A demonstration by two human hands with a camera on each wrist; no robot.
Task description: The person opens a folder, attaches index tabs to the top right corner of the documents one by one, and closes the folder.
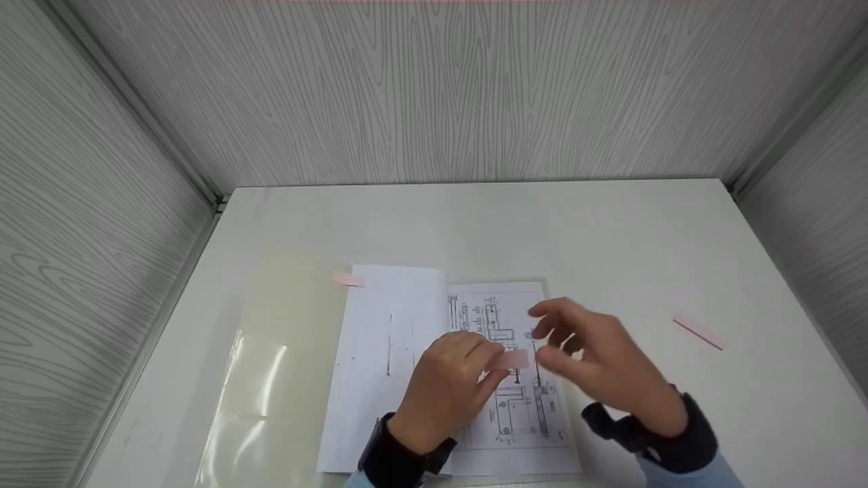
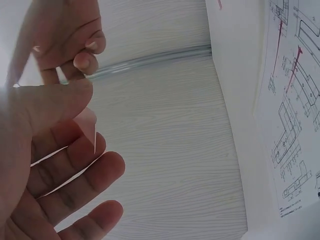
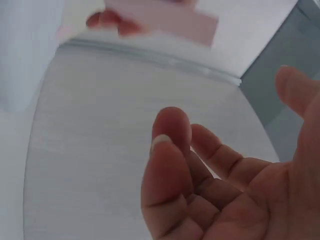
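Between thumb and fingers, my left hand point(image 1: 451, 383) pinches a small pink sticky note point(image 1: 513, 359) above the right page of an open booklet point(image 1: 505, 440). That page carries technical line drawings. The same sticky note point(image 3: 172, 21) shows as a pink strip at the top of the right wrist view. To its right, my right hand point(image 1: 603, 356) hovers with bent, parted fingers and holds nothing; its thumb tip is close to the note's free end. On the left page point(image 1: 369, 366), mostly white, another pink sticky tab point(image 1: 349, 279) juts past the upper left edge.
A translucent yellowish cover point(image 1: 271, 379) lies spread to the left of the pages, with glare on it. Farther right on the white table point(image 1: 610, 237) is a thin pad of pink sticky notes point(image 1: 698, 332). Grey wood-grain panels point(image 1: 434, 95) stand behind and on both sides.
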